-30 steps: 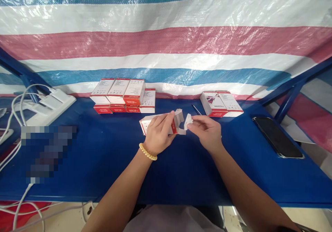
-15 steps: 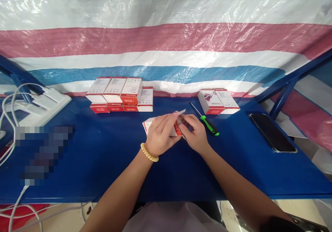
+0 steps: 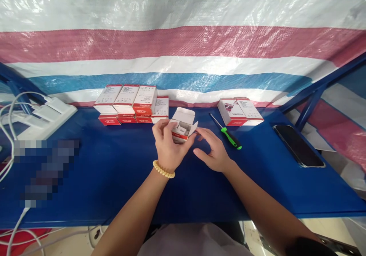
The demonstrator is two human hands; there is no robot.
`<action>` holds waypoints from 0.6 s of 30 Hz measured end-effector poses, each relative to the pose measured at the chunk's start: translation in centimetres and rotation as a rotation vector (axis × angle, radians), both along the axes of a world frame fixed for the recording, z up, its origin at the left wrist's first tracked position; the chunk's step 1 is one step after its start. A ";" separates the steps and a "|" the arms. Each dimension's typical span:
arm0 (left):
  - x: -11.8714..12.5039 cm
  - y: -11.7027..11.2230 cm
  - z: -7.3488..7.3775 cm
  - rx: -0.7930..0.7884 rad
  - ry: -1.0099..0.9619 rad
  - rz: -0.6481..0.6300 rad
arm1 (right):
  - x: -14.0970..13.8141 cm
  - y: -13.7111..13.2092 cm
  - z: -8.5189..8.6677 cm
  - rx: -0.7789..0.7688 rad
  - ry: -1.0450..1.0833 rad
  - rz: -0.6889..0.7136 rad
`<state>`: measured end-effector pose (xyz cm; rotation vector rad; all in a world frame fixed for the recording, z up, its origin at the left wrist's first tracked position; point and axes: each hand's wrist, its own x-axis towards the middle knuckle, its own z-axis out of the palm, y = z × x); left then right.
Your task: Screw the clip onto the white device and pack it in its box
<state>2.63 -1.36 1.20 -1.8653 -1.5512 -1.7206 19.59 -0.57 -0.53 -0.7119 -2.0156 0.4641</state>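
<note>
My left hand (image 3: 167,143), with a bead bracelet on the wrist, grips a small white and red carton (image 3: 183,124) stood on end with its top flaps open. A white item shows inside the carton. My right hand (image 3: 213,151) hovers just right of the carton with its fingers spread and nothing in them. Both hands are above the blue table (image 3: 114,172).
Several closed red and white cartons (image 3: 133,103) are stacked at the back left, two more cartons (image 3: 240,111) at the back right. A green-handled screwdriver (image 3: 225,132) lies right of my hands. A black phone (image 3: 299,145) lies far right. White chargers and cables (image 3: 42,113) sit left.
The carton was lying flat while my right hand pushed a white item into its end. Now my left hand has turned it upright, flaps open, and my right hand has let go.
</note>
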 end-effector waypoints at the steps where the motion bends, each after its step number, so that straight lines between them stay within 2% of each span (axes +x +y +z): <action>1: 0.1 -0.1 0.0 -0.011 0.007 -0.019 | 0.1 0.0 -0.1 -0.007 -0.023 0.022; 5: 0.2 -0.4 0.1 -0.058 -0.048 -0.068 | 0.1 0.0 -0.3 -0.044 -0.095 0.077; 8: 0.2 -0.6 0.1 -0.023 -0.061 -0.124 | -0.4 -0.4 0.1 -0.020 -0.075 0.097; 13: -0.1 -0.7 0.2 -0.023 -0.041 -0.359 | -1.3 -1.0 0.9 -0.040 -0.012 0.136; 18: -1.8 -0.1 0.9 -0.080 0.023 -0.593 | -0.6 -0.5 1.3 -0.111 0.049 0.041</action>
